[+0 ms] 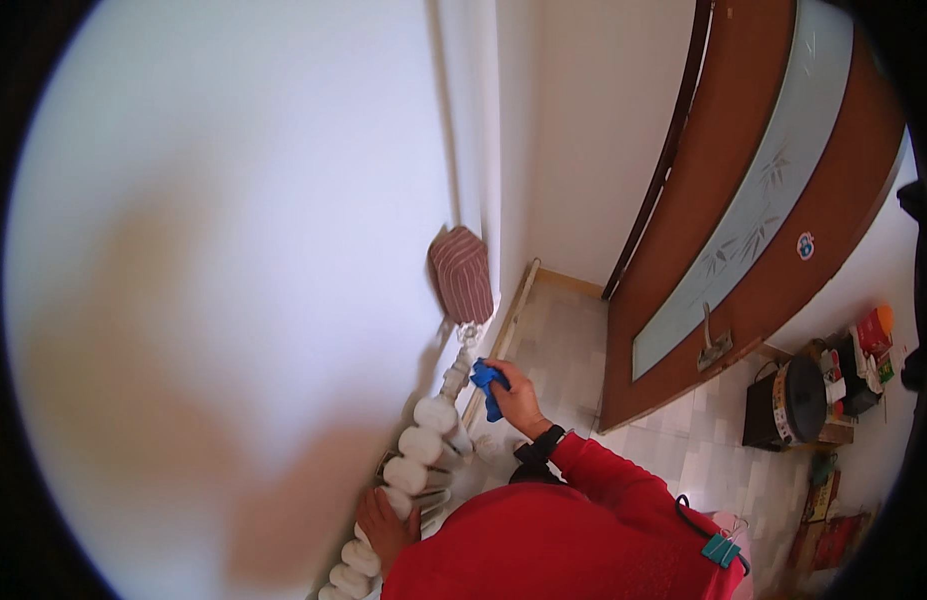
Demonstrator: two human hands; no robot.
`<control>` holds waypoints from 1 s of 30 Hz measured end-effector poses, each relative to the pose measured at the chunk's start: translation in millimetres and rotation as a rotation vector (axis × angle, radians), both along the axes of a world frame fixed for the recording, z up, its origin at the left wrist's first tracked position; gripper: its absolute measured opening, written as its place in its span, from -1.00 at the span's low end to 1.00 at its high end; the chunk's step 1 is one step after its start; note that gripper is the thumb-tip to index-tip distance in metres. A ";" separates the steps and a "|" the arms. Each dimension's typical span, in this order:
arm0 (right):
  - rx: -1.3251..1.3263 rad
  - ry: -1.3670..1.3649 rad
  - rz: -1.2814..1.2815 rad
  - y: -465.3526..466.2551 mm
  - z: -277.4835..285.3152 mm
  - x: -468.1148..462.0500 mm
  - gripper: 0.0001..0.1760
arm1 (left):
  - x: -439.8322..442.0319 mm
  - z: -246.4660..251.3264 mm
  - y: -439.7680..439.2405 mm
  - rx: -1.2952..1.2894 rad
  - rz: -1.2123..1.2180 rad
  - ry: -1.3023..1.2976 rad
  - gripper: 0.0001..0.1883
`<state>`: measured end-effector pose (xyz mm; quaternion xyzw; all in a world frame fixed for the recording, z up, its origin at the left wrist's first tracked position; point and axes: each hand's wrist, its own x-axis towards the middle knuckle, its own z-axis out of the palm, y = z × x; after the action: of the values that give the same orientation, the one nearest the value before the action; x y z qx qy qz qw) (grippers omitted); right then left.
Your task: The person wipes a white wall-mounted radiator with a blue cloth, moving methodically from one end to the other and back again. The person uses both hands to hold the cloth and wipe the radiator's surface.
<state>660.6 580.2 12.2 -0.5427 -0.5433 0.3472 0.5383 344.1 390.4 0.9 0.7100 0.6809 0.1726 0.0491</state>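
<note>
My left hand [388, 525] lies over the top of a white column radiator [407, 474], fingers on its wall side and thumb on the near side. A crumpled blue cloth [487, 386] is gripped in my right hand [519, 401], beside the pipe fitting [455, 379] at the radiator's far end. The cloth is close to the fitting; whether they touch I cannot tell. Above the fitting is a pale valve handwheel [469, 333]. A brownish-red striped fabric piece, perhaps a cap [463, 276], covers the pipe just above that handwheel.
A white wall [246, 225] runs along the left. To the right stands an open brown door [771, 322] with a glass panel and a lever handle [711, 345]. A round black-topped appliance [805, 397] and boxes are beyond it. A pipe [519, 300] follows the tiled floor's edge.
</note>
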 end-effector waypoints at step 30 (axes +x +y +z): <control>0.482 0.146 0.053 225.7 219.8 74.3 -0.19 | 98.2 22.9 99.4 0.048 0.219 0.014 -0.11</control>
<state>734.8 806.0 231.9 -0.3580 -0.5842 0.2598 0.6805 442.3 489.9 23.7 0.6334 0.7505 0.1883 0.0082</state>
